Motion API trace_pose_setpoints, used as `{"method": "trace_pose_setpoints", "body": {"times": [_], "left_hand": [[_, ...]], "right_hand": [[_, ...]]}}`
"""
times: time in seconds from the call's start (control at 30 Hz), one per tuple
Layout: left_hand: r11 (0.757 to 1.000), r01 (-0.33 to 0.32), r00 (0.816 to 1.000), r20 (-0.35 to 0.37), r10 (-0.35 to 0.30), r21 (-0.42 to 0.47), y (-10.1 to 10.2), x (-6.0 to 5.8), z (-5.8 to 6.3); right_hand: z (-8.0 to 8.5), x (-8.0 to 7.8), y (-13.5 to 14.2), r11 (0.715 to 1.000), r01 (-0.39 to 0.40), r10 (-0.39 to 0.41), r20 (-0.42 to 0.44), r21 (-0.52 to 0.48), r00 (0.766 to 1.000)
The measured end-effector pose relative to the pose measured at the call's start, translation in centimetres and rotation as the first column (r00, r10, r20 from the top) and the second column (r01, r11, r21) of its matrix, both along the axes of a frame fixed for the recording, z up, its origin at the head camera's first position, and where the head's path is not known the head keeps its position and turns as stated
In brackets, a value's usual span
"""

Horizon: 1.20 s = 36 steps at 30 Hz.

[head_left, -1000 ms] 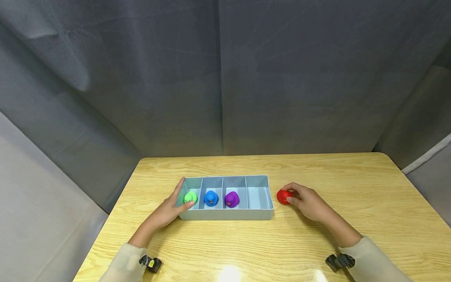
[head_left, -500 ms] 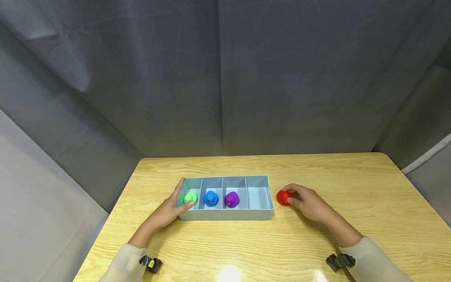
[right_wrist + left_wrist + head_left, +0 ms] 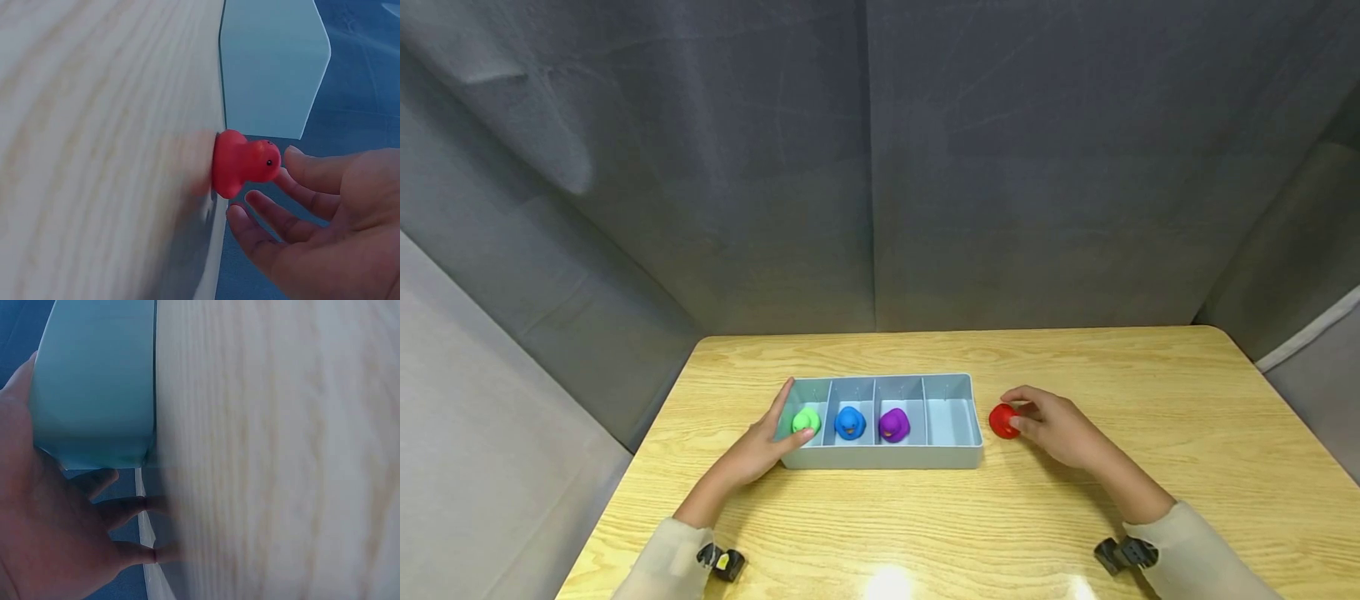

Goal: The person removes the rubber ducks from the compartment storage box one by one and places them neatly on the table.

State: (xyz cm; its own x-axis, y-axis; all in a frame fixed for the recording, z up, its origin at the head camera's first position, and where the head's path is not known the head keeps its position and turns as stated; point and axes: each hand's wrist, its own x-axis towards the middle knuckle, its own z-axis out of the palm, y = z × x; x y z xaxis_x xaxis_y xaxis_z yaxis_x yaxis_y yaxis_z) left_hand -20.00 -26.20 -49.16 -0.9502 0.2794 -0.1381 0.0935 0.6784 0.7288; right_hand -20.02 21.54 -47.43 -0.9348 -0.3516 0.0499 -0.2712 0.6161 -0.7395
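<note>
A long grey-blue tray [image 3: 880, 457] with compartments lies on the table. From the left, a green rubber duck [image 3: 806, 420], a blue rubber duck [image 3: 849, 422] and a purple rubber duck [image 3: 893, 425] sit in separate compartments; the rightmost holds nothing. My left hand [image 3: 758, 450] rests at the tray's left end, thumb over the front rim, other fingers spread along the end wall. Just right of the tray, a red rubber duck [image 3: 240, 164] stands upright on the table. My right hand [image 3: 337, 219] is beside it, fingers loosely bent around its head, a small gap showing at the thumb.
The wooden table [image 3: 880, 533] extends to either side and in front of the tray. Dark grey cloth [image 3: 880, 167] hangs behind its far edge. Black wrist mounts [image 3: 1123, 556] sit at both sleeves.
My right thumb and fingers have opened slightly from around the red duck, which stays in place. My left hand and the tray have hardly moved.
</note>
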Motion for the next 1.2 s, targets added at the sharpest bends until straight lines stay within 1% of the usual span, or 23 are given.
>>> {"method": "trace_pose_setpoints", "body": {"times": [0.2, 0.7, 0.97, 1.2], "left_hand": [[1.0, -0.004, 1.0, 0.0, 0.004, -0.002, 0.0, 0.0, 0.0], [1.0, -0.014, 1.0, 0.002, 0.014, -0.007, 0.1, 0.1, -0.1], [1.0, -0.013, 1.0, 0.003, 0.013, -0.001, 0.0, 0.0, -0.2], [1.0, -0.016, 1.0, 0.0, 0.016, -0.008, 0.0, 0.0, -0.1]], "right_hand": [[0.7, 0.0, -0.3, 1.0, 0.017, -0.017, 0.008, -0.002, 1.0], [2.6, 0.4, -2.0, 0.999, -0.014, 0.013, -0.029, -0.031, 0.999], [3.3, 0.4, -3.0, 1.0, -0.013, 0.012, -0.048, -0.028, 0.999], [3.9, 0.4, -3.8, 0.999, -0.035, 0.032, -0.071, -0.037, 0.997]]}}
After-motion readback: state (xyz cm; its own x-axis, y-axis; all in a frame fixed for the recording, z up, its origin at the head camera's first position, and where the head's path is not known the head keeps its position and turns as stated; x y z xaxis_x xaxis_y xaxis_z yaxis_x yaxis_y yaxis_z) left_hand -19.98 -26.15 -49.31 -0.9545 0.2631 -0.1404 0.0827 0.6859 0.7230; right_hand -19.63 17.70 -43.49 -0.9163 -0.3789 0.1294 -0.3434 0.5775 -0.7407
